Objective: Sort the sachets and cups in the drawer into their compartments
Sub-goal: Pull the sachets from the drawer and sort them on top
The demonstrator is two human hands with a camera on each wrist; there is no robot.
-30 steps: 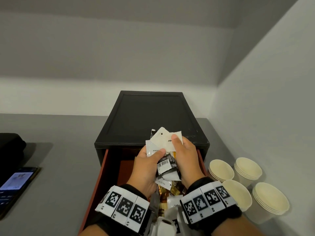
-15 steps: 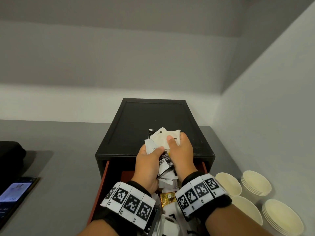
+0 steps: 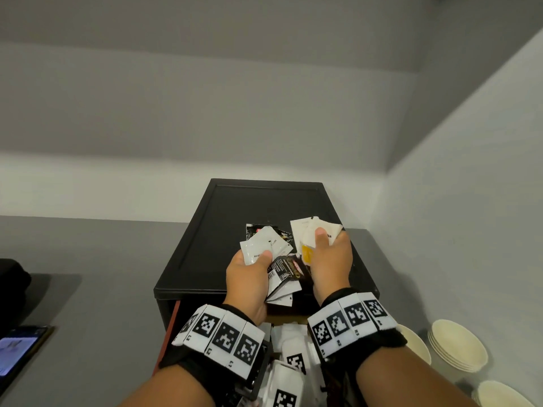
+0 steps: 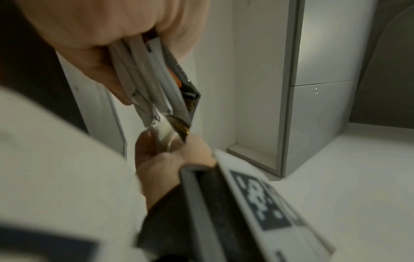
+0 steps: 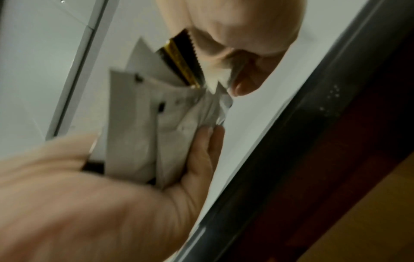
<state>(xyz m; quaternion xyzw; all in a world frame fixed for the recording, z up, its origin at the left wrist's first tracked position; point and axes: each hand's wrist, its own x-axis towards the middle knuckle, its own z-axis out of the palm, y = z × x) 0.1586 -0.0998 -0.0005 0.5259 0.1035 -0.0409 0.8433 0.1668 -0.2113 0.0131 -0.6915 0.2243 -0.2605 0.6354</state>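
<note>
My left hand [image 3: 249, 277] grips a fan of white and black sachets [image 3: 266, 248]; my right hand [image 3: 330, 264] grips cream sachets [image 3: 308, 230] above the black drawer box [image 3: 205, 230].

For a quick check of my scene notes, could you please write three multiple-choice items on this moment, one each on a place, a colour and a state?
1. Where do the paper cups stand?
A. on the counter, right of the black drawer unit
B. on top of the unit
C. beside the phone

2. What colour is the side of the pulled-out drawer?
A. blue
B. reddish-brown
C. green

3. What is the left hand doing?
A. lying flat on the counter
B. gripping a fan of sachets
C. holding a cup

Key: 1 A, cups sit at lower right of the unit; 2 B, the head view shows its edge; 3 B, thumb clamps white and black sachets.
</note>
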